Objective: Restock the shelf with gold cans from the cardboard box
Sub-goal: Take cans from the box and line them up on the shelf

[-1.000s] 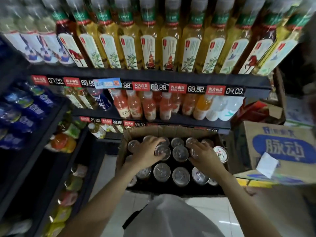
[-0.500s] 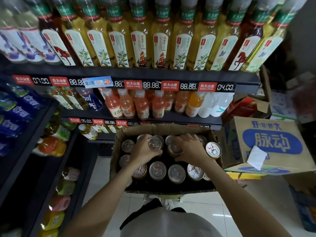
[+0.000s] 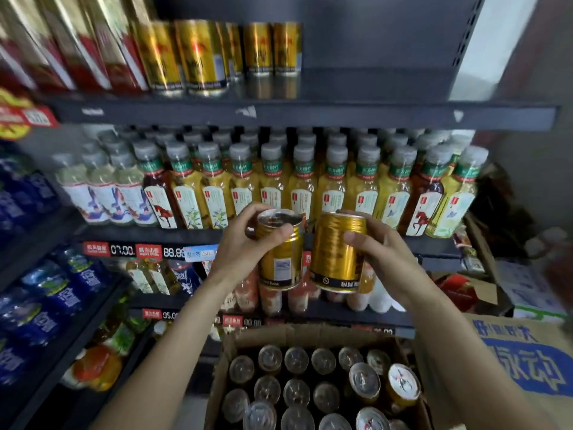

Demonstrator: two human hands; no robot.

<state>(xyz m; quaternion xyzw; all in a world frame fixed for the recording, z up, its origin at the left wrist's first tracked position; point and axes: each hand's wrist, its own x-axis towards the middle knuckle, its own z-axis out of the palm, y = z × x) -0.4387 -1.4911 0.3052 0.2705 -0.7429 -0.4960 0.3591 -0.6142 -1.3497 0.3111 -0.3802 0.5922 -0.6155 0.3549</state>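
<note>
Both hands are raised in front of the shelving, each carrying one gold can, with the cardboard box (image 3: 235, 342) open below at 6 o'clock. The left hand (image 3: 245, 252) grips the left can (image 3: 280, 252) near its top, fingers (image 3: 280, 232) curled narrowly round the rim and shoulder; that can tilts, its silver lid showing. The right hand (image 3: 381, 256) wraps the right can (image 3: 336, 252) round its body, thumb at the front, fingers curled behind; the can stands close to upright. The two cans are just beside each other; whether they touch cannot be told.

The top shelf (image 3: 372, 114), at 12 o'clock, carries a short row of shelved gold cans (image 3: 273, 48) with bare space to their right. Judgement: one can per hand doubles the load per trip, and that gap is the likely destination. The box remains well stocked.
</note>
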